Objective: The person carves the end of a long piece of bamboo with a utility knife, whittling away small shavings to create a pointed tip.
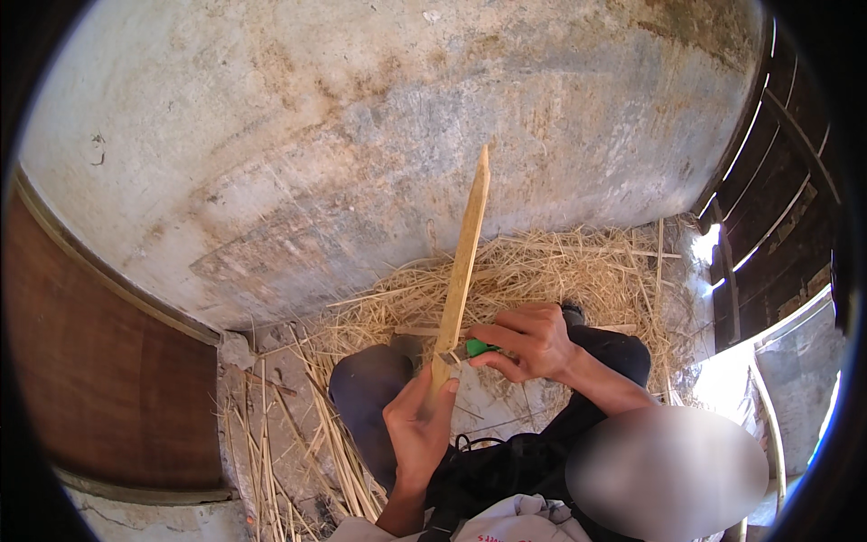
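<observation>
A long, flat wooden slat (pixel 465 262) stands upright before me, leaning slightly right and narrowing to a point at its top. Low on its length, my left hand (pixel 420 425) is closed around it, thumb along the near face. My right hand (pixel 528 343) pinches a small tool with a green handle (pixel 480 347) between thumb and fingers. The tool's short greyish end meets the slat's right edge, just above the left thumb. It resembles a small knife blade, but its exact shape is too small to tell.
Straw and shavings (pixel 560 271) lie heaped beyond my knees, against a stained plaster wall (pixel 361 163). Several long thin strips (pixel 271 443) are on the floor to my left, near a brown wooden panel (pixel 108 361). Dark slatted boards (pixel 777 181) rise at the right.
</observation>
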{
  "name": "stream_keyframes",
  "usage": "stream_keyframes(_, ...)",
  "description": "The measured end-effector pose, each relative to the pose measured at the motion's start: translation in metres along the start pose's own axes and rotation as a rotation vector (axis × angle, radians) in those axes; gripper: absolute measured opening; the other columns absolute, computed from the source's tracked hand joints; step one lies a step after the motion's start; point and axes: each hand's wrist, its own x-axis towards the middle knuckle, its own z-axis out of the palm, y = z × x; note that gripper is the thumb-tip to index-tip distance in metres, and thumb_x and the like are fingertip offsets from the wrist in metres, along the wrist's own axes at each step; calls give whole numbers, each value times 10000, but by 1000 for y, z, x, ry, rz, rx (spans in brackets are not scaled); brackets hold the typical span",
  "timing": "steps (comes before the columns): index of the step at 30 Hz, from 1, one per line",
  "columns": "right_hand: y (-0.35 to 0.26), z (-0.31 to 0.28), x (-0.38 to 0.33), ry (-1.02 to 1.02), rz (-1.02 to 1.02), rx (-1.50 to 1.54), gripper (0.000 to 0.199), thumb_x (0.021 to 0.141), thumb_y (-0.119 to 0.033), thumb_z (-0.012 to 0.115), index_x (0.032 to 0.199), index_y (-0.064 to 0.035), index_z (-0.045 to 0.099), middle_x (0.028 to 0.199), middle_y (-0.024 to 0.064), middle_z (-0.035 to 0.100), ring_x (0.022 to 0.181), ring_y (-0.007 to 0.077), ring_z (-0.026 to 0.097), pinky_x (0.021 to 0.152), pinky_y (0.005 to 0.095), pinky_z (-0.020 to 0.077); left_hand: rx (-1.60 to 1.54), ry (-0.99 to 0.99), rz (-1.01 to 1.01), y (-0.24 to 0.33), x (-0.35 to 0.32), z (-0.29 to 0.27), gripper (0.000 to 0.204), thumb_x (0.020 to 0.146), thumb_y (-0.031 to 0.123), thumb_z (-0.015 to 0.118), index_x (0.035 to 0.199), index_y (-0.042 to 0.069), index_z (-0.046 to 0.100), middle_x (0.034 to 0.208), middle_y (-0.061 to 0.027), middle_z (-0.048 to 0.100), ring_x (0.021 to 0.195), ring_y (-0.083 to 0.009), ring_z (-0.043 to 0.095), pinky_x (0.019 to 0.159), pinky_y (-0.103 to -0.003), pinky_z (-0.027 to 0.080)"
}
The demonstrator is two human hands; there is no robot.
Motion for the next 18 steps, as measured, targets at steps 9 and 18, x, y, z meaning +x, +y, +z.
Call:
stream_keyframes(9, 16, -2, 7, 65, 123, -44, 327, 833, -390, 859, 1048, -150, 802, 747, 5, 694, 575, 207, 656, 513, 350, 504, 25, 9, -52, -11, -11, -3, 304, 961, 37, 750, 1239, -76, 699, 845, -104, 674, 772, -85, 548, 677, -274, 494)
stream_keyframes(18, 79, -25, 26, 347, 490, -76, 297, 993, -361, 744, 1004, -68, 788, 754, 22, 700, 572, 124, 583, 513, 338, 448, 99, -166, -104, -21, -34, -17, 391, 980, 25, 731, 1359, -60, 680, 922, 3, 686, 761, -15, 534, 614, -179, 395)
